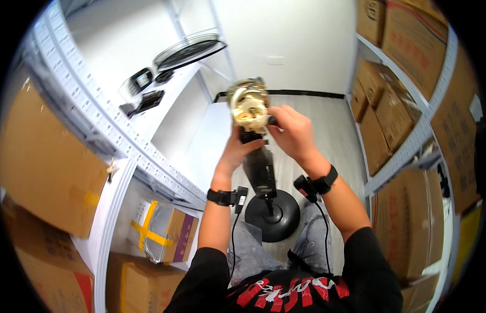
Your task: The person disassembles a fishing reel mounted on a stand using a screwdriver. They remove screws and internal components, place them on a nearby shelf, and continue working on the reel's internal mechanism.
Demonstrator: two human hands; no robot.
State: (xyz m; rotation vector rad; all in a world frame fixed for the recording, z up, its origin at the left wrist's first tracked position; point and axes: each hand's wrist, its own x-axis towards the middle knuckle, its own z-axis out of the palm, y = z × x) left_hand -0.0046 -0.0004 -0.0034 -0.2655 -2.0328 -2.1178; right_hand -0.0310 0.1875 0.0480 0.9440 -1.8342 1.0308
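Brown cardboard boxes (47,161) sit toward nine and three o'clock, cut off by the view's edge, their print blurred. A black fan stand (259,172) runs from five o'clock to its exposed motor head (251,112) at twelve, gripped below that by the left hand (234,152), fingers partly hidden; at two, the right hand (291,130) pinches a small dark knob (273,120), partly covered.

Pale wood-look floor (332,120) bearing a round black stand base (286,221); white left shelf (171,95) holding a circular fan grille (190,52) and small black devices (150,100); white right-hand rack (404,78) stacked with cardboard boxes (394,119).
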